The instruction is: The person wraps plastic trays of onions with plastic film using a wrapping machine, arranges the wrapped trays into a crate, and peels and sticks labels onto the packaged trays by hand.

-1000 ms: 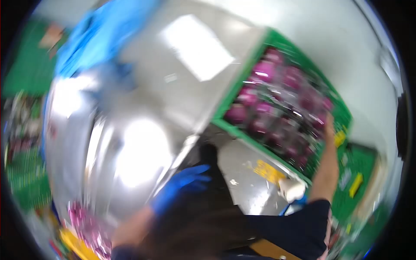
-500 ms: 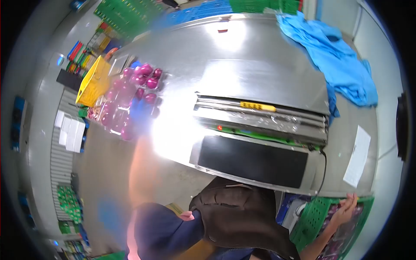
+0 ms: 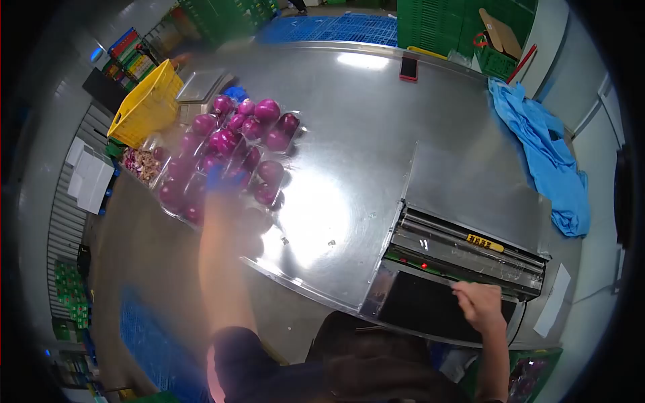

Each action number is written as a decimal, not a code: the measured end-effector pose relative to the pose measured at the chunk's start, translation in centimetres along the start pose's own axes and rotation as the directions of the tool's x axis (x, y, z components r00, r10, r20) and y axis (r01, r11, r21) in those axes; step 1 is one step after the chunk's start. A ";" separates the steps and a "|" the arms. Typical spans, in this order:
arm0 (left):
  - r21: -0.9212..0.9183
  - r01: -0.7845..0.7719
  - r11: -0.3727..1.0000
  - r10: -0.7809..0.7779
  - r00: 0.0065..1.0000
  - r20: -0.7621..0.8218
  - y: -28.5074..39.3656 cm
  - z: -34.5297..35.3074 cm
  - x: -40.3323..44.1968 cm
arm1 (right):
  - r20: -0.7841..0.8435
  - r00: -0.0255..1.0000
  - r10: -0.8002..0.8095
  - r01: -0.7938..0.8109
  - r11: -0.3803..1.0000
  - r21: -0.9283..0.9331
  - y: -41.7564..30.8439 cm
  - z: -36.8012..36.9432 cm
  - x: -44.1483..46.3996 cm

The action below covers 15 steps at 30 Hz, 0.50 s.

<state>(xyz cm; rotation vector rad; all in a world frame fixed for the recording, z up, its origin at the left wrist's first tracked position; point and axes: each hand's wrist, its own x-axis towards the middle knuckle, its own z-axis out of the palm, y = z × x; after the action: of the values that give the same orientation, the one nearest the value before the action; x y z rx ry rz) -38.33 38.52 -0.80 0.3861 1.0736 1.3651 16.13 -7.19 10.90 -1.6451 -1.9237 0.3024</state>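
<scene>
My left hand (image 3: 225,180), in a blurred blue glove, is over clear trays of purple onions (image 3: 225,141) at the left of the metal table (image 3: 336,134); its fingers are smeared, so its grip is not visible. Bare and closed, my right hand (image 3: 478,303) hovers at the right over the black pad (image 3: 430,305) of a wrapping machine (image 3: 463,252). Thumb and forefinger are pressed together at the pad's upper edge, and what they pinch, if anything, is too small to name.
Behind the onions stand a yellow basket (image 3: 148,104) and a scale (image 3: 200,86). A phone (image 3: 408,69) lies near the far edge. Blue cloth (image 3: 537,148) drapes over the right side, above a white paper (image 3: 553,302). A green crate (image 3: 551,369) is at lower right.
The view has turned and the onion trays appear larger. My right hand has moved from the green crate's edge to above the black pad. My left hand remains over the onions.
</scene>
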 end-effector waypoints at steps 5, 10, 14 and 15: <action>-0.043 0.015 0.999 -0.008 0.987 0.162 -3.5 -5.9 4.5 | 0.284 0.958 -0.040 0.037 0.999 0.016 -2.5 2.8 4.1; -0.308 0.479 0.822 -0.230 0.774 0.590 -3.2 -2.2 -5.5 | 0.138 0.988 -0.070 0.042 0.979 0.197 -4.1 5.5 9.9; 0.749 -0.381 0.542 0.050 0.904 0.424 -5.4 5.3 -15.0 | 0.075 0.990 0.118 -0.140 0.854 0.501 -5.0 6.0 14.9; 0.826 -0.402 0.394 -0.060 0.886 0.460 -5.3 8.6 -17.5 | 0.030 0.987 0.156 -0.148 0.827 0.543 -5.0 6.1 15.9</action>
<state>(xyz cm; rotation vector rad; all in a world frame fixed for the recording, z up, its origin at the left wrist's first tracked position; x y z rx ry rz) -25.72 24.33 6.26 1.6127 1.3514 0.6384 7.56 8.17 13.07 -1.3977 -1.4986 0.8197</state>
